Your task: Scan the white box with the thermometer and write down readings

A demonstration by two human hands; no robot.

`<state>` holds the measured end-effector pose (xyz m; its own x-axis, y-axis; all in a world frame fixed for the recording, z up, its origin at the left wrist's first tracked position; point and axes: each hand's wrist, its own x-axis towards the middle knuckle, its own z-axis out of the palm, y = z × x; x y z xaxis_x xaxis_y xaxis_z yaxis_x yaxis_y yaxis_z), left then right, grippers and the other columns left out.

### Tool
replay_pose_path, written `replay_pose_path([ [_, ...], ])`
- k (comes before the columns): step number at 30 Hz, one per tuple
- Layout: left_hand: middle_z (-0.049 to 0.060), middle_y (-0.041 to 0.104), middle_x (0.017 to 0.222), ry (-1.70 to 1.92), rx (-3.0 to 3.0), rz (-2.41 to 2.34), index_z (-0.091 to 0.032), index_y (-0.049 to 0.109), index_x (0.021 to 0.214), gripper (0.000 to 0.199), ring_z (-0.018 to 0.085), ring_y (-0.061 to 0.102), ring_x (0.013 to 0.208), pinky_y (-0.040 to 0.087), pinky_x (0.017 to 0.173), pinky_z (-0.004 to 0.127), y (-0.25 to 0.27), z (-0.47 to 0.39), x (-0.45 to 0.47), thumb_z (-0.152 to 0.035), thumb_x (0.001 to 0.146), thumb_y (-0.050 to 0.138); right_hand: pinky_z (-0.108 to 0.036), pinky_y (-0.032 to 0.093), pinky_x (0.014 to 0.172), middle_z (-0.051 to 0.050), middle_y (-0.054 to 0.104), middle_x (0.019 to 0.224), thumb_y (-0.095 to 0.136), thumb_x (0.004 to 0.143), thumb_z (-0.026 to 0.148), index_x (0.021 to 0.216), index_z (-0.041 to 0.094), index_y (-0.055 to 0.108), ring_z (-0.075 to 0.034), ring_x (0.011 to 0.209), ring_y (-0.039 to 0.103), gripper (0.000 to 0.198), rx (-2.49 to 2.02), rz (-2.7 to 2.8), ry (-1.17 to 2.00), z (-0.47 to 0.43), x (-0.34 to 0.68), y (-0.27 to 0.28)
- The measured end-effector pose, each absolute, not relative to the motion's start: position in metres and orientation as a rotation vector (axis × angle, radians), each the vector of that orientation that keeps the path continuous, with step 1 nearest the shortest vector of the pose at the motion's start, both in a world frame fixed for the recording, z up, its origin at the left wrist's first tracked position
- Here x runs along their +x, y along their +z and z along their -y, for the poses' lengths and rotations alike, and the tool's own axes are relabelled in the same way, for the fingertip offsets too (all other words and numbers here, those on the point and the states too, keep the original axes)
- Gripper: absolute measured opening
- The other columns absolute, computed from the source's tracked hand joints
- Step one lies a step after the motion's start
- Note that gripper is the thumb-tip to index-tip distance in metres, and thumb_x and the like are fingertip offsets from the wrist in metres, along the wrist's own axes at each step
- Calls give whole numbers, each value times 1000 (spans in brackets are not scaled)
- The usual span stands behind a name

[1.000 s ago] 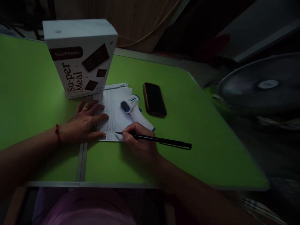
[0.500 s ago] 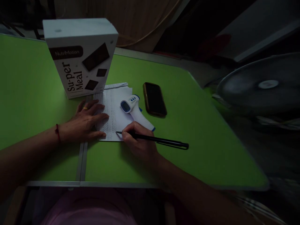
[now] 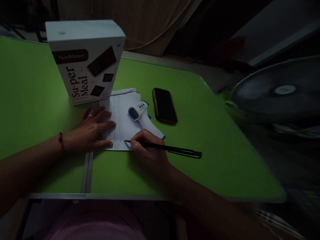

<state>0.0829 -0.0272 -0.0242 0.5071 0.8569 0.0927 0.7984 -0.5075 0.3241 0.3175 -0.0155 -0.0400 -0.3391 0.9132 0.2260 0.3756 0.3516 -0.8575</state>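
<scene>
My left hand [image 3: 93,130] lies flat with fingers spread, its fingertips on the left side of a sheet of paper [image 3: 127,128]. Dense rows of handwriting cover the sheet's left part; the right part is blank where I can see it. Between the thumb and fingers of my right hand [image 3: 148,150] is a black pen [image 3: 177,150], its tip at the lower part of the paper beside the writing. A white and blue infrared thermometer [image 3: 147,123] rests across the paper's right side, just beyond my right hand.
Behind the paper a tall white box [image 3: 87,66] stands upright. To the right of the thermometer lies a dark phone [image 3: 165,106]. The green table [image 3: 212,150] has a metal seam near my left hand. A large round fan [image 3: 280,90] is beyond its right edge.
The pen tip has shifted very slightly to the right on the paper along with my right hand. My left hand stays in place.
</scene>
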Motion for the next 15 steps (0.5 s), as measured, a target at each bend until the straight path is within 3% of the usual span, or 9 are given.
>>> replay_pose_path([
  [7,18,50,145,371,2519,-1403,-21,63,128,55,43,31,144,20,116,67,-24,27,82,-52,83,75,-24,36,46,5,53,52,56,76,20,62,23,52,-10,46,46,15,-1083,1932,753,19,321,-43],
  [11,19,50,144,386,2551,-1405,-20,63,127,56,45,33,143,22,114,69,-29,27,81,-51,83,75,-27,50,58,1,66,69,57,84,16,81,24,64,-14,60,61,11,-878,2013,388,13,323,-48],
  [15,18,56,135,574,2621,-1323,-19,61,122,49,42,43,135,37,107,65,-26,26,81,-46,84,75,-30,56,68,-6,68,83,53,92,9,101,20,70,-18,78,66,22,-624,2226,109,0,327,-55],
])
